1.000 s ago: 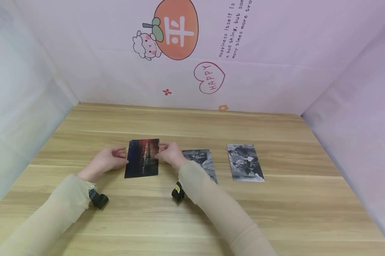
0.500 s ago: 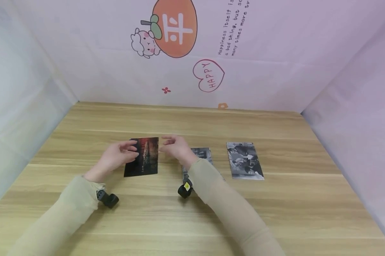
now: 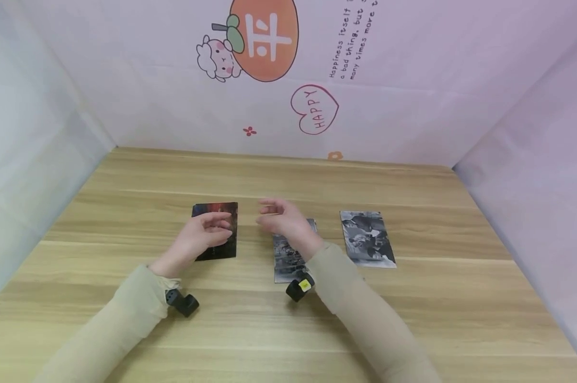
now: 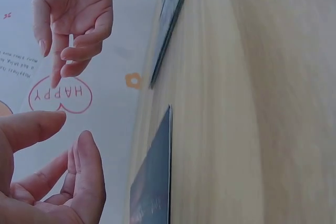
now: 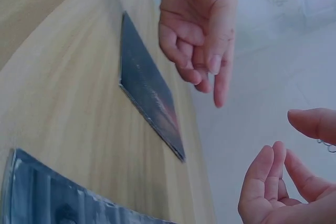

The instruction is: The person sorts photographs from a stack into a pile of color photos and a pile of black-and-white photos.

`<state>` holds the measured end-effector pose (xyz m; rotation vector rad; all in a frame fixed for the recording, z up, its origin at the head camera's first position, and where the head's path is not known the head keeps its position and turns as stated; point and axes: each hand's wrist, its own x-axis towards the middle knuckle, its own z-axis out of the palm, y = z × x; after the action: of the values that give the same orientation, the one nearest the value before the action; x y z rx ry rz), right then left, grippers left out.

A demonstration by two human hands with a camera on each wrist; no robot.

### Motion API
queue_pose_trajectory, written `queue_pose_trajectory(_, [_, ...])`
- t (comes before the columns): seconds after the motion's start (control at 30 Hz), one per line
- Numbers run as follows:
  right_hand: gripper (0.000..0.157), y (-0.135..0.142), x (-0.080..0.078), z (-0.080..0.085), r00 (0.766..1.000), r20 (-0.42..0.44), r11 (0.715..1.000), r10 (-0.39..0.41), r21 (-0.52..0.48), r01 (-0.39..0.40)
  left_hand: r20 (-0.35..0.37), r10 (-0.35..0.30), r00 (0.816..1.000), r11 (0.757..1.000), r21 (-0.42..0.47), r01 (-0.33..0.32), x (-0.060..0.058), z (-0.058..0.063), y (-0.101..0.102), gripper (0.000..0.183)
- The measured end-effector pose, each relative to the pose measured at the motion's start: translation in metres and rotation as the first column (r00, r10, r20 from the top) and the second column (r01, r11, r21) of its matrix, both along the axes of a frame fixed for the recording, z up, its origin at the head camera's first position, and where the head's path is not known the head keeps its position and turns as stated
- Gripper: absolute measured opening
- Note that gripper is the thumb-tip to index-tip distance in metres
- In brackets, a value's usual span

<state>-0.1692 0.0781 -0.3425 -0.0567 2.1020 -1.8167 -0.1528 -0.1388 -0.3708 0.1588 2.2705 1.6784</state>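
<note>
My left hand hovers over a stack of dark photo cards with a red and blue night scene, partly hiding it. Its fingers are loosely bent, with a gap between thumb and fingertips in the left wrist view. My right hand is above a second stack, black-and-white photo cards, covering its upper right part. Nothing is between the right thumb and fingers. In the right wrist view the dark stack lies flat on the wood, below the left hand.
A black-and-white photo card stack lies farther right on the wooden table. White printed cloth rises at the back and on both sides. Small black cameras sit on both wrists.
The right hand has let go of the dark stack's right edge and moved right over the middle stack. My left hand has left its left edge and shifted right above it.
</note>
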Motion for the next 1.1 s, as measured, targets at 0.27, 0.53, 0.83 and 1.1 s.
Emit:
queue_pose_trajectory(0.27, [0.049, 0.023, 0.011, 0.003, 0.997, -0.071, 1.000, 0.024, -0.007, -0.024, 0.010, -0.033, 0.999, 0.995, 0.092, 0.032, 0.001, 0.003, 0.017, 0.053])
queue_pose_trajectory(0.53, [0.051, 0.050, 0.018, -0.004, 0.998, -0.060, 1.000, 0.013, 0.027, -0.011, 0.003, -0.039, 0.999, 0.997, 0.061, 0.038, 0.002, -0.001, 0.029, 0.051])
queue_pose_trajectory(0.83, [0.052, 0.086, 0.017, -0.008, 1.000, -0.023, 0.990, -0.012, 0.140, 0.015, 0.021, -0.078, 0.997, 0.995, 0.062, 0.076, 0.004, -0.009, 0.045, 0.051])
queue_pose_trajectory(1.1, [0.053, 0.107, 0.015, -0.018, 1.000, -0.002, 0.980, 0.003, 0.197, -0.003, -0.004, -0.112, 0.994, 0.993, 0.033, 0.112, 0.005, -0.009, 0.063, 0.053])
